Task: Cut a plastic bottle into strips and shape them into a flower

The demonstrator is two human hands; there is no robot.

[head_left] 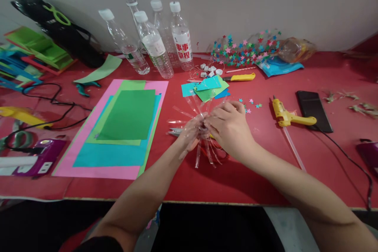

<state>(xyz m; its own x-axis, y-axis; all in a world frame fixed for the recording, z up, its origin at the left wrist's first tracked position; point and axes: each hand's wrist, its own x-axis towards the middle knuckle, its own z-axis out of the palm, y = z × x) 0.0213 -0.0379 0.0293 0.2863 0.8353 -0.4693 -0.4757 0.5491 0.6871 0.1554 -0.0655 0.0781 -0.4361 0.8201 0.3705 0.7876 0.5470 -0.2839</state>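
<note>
Near the table's front middle, both hands meet around a clear plastic bottle piece (pixel 198 158) cut into thin strips that splay outward like petals. My left hand (pixel 191 133) is closed on it from the left. My right hand (pixel 232 126) comes in from the right, fingers bent and pressed at its centre; the fingertips are partly hidden. Beneath the hands lies a pair of scissors (pixel 175 131), blades to the left, mostly covered. Beyond them are blue and green paper scraps (pixel 209 86) and a few star sequins (pixel 248 111).
Several plastic bottles (pixel 153 49) stand by the wall. Stacked coloured sheets (pixel 126 116) lie left. A yellow cutter knife (pixel 242 77) and a star-filled clear container (pixel 243 51) are behind. Right are a yellow glue gun (pixel 285 114), a phone (pixel 314 110) and a cable (pixel 345 147).
</note>
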